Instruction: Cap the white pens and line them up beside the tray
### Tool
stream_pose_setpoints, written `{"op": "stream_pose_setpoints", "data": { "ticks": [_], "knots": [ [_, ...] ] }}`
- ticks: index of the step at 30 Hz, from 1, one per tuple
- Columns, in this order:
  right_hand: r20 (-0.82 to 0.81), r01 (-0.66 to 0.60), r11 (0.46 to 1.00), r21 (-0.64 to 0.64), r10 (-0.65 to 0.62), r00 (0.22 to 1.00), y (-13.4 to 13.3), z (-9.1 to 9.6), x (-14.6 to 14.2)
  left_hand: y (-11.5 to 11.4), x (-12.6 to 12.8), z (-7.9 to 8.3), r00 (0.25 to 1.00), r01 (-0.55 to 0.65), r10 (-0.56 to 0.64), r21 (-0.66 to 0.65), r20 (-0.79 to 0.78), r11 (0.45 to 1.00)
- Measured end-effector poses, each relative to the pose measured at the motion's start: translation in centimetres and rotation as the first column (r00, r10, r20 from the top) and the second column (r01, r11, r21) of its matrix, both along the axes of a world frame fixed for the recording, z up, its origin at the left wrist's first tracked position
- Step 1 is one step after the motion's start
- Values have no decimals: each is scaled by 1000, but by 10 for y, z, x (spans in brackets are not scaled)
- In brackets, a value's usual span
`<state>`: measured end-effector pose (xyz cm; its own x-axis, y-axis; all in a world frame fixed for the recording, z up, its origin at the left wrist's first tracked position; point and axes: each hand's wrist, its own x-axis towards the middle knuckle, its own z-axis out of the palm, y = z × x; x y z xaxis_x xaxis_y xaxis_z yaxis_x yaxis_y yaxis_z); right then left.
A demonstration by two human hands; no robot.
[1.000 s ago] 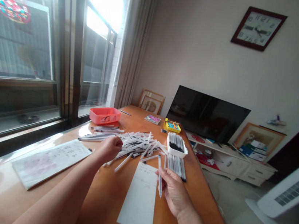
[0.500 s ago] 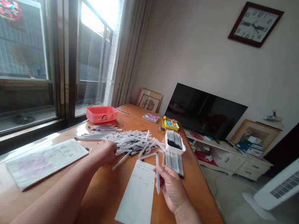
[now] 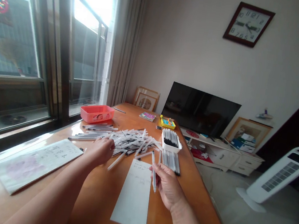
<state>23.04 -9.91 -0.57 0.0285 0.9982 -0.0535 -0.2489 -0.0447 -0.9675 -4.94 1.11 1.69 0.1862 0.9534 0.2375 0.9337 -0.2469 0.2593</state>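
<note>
My right hand (image 3: 166, 184) pinches a clear pen (image 3: 153, 171) with a dark tip at its upper end, tilted over the right edge of a paper slip (image 3: 133, 198) with handwriting. Over the left side of a heap of white and clear pen barrels (image 3: 131, 141) is my left hand (image 3: 102, 150), its fingers curled down. Whatever those fingers hold is hidden behind the hand. A white container (image 3: 173, 146) filled with upright pens stands right of the heap. In front of it lies a row of pens (image 3: 169, 161), side by side.
A red plastic basket (image 3: 96, 115) stands at the back left, with loose pens (image 3: 99, 127) before it. A notebook (image 3: 38, 163) lies at the left. Farther back are a small book (image 3: 147, 116) and a yellow box (image 3: 167, 122). The table's right edge drops to the floor.
The whole view has shifted slightly, so everything sits a little farther left. My right hand still holds the pen, and my left hand stays at the heap.
</note>
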Motion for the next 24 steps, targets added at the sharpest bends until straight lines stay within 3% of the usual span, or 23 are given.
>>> {"op": "stream_pose_setpoints", "data": {
  "ticks": [3, 5, 9, 11, 14, 18, 24],
  "knots": [
    [14, -8, 1000, 9, 8, 1000, 0, 1, -1, -3, 10, 3, 972, 61, -55, -20, 229, 998],
    [-1, 0, 1000, 24, 0, 1000, 0, 2, -2, -8, 20, 5, 886, 118, -66, -86, 459, 989],
    [-85, 57, 997, 52, -52, 995, 0, 5, -3, -22, 42, 9, 494, 382, -29, -187, 869, 905],
    [-140, 100, 993, 58, -91, 986, -1, 7, -3, -29, 51, 9, 315, 490, 34, -193, 948, 850],
    [-214, 160, 984, 78, -140, 967, -1, 10, -3, -34, 61, 7, 155, 569, 157, -217, 975, 793],
    [-263, 222, 969, 105, -188, 946, -1, 13, -3, -36, 67, 2, 52, 618, 285, -255, 957, 744],
    [-238, 270, 949, 162, -228, 944, -2, 15, -7, -41, 73, 1, 80, 649, 308, -284, 948, 706]
  ]
}}
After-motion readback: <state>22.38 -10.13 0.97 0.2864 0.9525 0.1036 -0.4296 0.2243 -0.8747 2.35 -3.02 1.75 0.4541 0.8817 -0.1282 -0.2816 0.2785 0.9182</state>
